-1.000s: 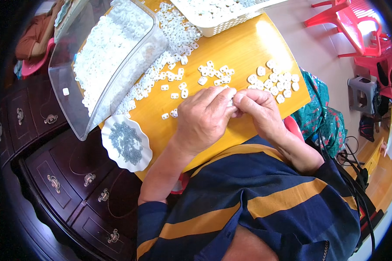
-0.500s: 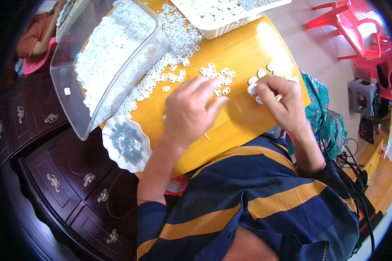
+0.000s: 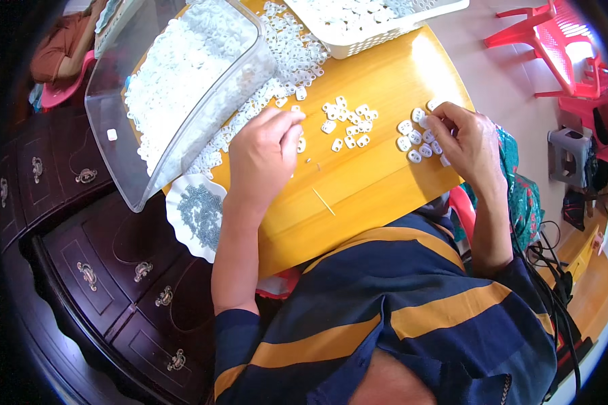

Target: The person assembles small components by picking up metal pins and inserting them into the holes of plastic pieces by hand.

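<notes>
My left hand (image 3: 267,155) is closed in a pinch over the table's left part. Its fingertips are beside a small white two-holed piece (image 3: 296,108); whether anything is between them is hidden. My right hand (image 3: 467,142) is curled, thumb and forefinger drawn together, at a cluster of white oval two-holed pieces (image 3: 414,156). What that grip holds, if anything, I cannot make out. Between the hands lies a loose group of smaller white two-holed pieces (image 3: 352,130). A thin pale stick (image 3: 323,201) rests on the wood nearer to me.
A clear plastic bin (image 3: 182,152) heaped with white pieces leans at the left, with more spilled beside it. A white scalloped dish (image 3: 182,233) holds small grey-blue parts. A white basket (image 3: 378,42) stands at the table's far edge. Dark drawers (image 3: 81,263) flank the wooden table (image 3: 378,196).
My right hand has let go of a white oval piece and moved up and right, uncovering the oval cluster. My left hand has drawn back left from the smaller pieces, its fingers closing together.
</notes>
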`<state>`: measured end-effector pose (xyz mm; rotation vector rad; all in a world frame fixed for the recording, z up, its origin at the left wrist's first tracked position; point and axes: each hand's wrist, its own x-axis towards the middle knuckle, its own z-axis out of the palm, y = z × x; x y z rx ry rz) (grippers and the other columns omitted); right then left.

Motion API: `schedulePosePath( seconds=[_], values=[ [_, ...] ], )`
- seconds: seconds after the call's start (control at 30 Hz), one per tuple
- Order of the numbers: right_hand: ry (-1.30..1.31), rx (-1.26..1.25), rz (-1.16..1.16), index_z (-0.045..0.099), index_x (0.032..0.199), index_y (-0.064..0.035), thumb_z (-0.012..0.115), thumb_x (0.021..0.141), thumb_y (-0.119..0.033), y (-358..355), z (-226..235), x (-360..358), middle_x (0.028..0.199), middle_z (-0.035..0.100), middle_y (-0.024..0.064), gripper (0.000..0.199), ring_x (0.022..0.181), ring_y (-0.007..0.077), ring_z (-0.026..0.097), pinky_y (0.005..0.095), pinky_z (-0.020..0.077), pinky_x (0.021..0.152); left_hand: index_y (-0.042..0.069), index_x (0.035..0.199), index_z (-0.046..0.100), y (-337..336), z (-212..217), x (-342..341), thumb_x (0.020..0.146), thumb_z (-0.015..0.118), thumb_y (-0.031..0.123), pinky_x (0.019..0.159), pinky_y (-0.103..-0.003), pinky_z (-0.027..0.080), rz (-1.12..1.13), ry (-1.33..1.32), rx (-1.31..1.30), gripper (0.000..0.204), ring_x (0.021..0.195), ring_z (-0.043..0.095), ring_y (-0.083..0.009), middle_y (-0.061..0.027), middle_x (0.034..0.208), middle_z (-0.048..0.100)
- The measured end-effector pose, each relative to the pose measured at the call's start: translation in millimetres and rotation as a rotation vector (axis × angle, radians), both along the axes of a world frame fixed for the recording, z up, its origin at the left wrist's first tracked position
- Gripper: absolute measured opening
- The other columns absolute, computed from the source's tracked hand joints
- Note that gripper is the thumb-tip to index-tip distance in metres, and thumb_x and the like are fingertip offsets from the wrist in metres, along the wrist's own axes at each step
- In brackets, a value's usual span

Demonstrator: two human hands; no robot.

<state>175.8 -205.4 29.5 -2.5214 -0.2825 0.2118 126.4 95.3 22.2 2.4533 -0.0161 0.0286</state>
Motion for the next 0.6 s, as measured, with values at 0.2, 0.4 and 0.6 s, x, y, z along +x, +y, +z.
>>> schedulePosePath(
  seconds=[0.2,0.4,0.6],
  values=[
    [0.009,-0.003,-0.046,0.068,0.092,-0.0046,0.068,0.088,-0.019,11.8,6.8,1.1,0.072,0.069,0.0160,0.015,0.064,0.0321,0.068,0.0403,0.0526,0.061,0.007,0.094,0.073,-10.9,7.3,-30.2,0.080,0.073,0.005,0.064,-0.033,0.053,-0.231,-0.080,0.134,0.014,0.077,0.067,-0.0254,-0.0077,0.085,0.067],
    [-0.096,0.147,0.159,0.066,0.092,-0.0052,0.068,0.087,-0.017,40.8,0.8,2.1,0.076,0.069,0.0134,0.013,0.067,0.0305,0.069,0.0397,0.0531,0.061,0.010,0.085,0.071,-9.7,-4.1,-40.5,0.076,0.075,0.008,0.061,-0.036,0.053,-0.280,-0.105,0.338,0.010,0.072,0.065,-0.0239,-0.0054,0.079,0.062],
    [-0.148,0.172,0.330,0.066,0.087,-0.0066,0.068,0.086,-0.018,75.7,-5.5,4.0,0.074,0.066,0.0126,0.012,0.069,0.0336,0.066,0.0429,0.0528,0.061,0.009,0.083,0.068,-9.2,-8.7,-41.4,0.077,0.072,0.007,0.057,-0.037,0.051,-0.323,-0.181,0.308,0.008,0.068,0.063,-0.0243,-0.0052,0.075,0.059]
  ],
)
